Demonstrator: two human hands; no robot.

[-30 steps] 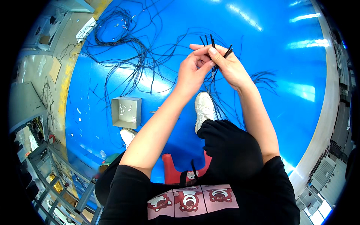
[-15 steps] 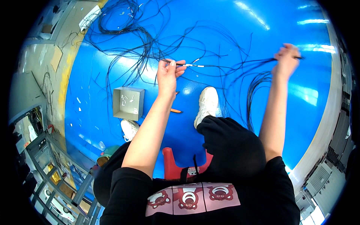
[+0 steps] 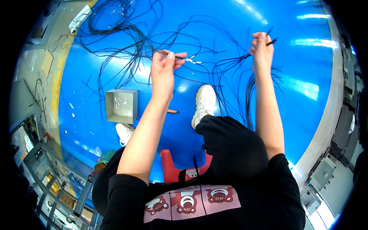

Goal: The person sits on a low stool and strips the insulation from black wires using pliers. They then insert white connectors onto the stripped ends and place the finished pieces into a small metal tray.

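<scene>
- The glossy blue floor (image 3: 184, 132), edged by a yellow strip (image 3: 58, 71), carries loose black coils (image 3: 142, 41) and a grey box (image 3: 133, 105) of small white pieces.
- The left hand (image 3: 163, 67) pinches black cables (image 3: 177, 57) just beside white sleeves (image 3: 192, 60); the right hand (image 3: 262, 51) is closed around a cable bundle (image 3: 239, 59), ends poking past the fist.
- Good handling likely means light, even tension, with strands kept parallel and clear of the coils.
</scene>
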